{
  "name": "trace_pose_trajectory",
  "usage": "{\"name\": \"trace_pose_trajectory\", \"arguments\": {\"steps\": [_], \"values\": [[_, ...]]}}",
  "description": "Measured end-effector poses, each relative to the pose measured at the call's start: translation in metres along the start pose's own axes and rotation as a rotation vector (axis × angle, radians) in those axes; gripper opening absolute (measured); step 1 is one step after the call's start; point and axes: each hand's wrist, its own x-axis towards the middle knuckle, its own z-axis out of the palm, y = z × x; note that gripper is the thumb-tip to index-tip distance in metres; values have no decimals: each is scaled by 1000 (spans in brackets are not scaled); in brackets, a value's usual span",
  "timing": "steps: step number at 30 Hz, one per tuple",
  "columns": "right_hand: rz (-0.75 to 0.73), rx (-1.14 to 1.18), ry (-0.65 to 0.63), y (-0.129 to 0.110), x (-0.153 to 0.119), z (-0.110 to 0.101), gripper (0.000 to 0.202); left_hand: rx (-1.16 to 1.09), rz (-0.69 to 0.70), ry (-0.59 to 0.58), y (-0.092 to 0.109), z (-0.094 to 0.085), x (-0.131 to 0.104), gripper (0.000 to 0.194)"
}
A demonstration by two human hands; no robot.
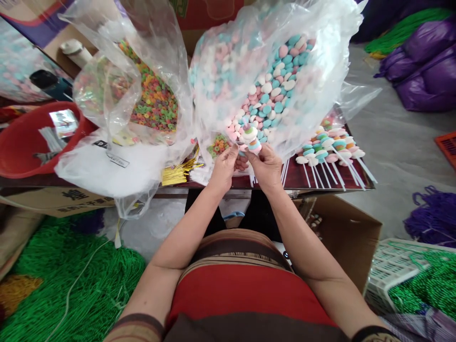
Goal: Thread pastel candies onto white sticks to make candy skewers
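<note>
In front of my chest my two hands meet over the table edge. My right hand point(267, 166) is closed around a small stack of candies point(251, 135) in white, green, pink and blue, tilted toward the left. My left hand point(224, 166) pinches close beside its lower end; what lies between those fingertips is too small to make out. Right behind them a clear plastic bag point(331, 61) lies open, with pink, white and blue candy discs point(270, 102) inside. Finished-looking candy skewers point(331, 147) on white sticks lie to the right.
Left of the disc bag is a bag of colourful ring-shaped cereal point(153, 99). Gold twist ties point(176, 175) lie at the table's front edge. A red basin point(17, 152) holds small packets. Below right stand an open cardboard box point(345, 232) and a white basket point(392, 266) with green strands.
</note>
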Motion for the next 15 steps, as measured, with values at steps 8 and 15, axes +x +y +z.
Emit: {"name": "trace_pose_trajectory", "arguments": {"steps": [8, 15], "values": [[297, 321, -28, -10, -6, -1, 33, 83, 61, -21, 5, -2, -2, 40], [391, 351, -144, -23, -5, -5, 42, 208, 273, -44, -4, -6, -6, 39]]}}
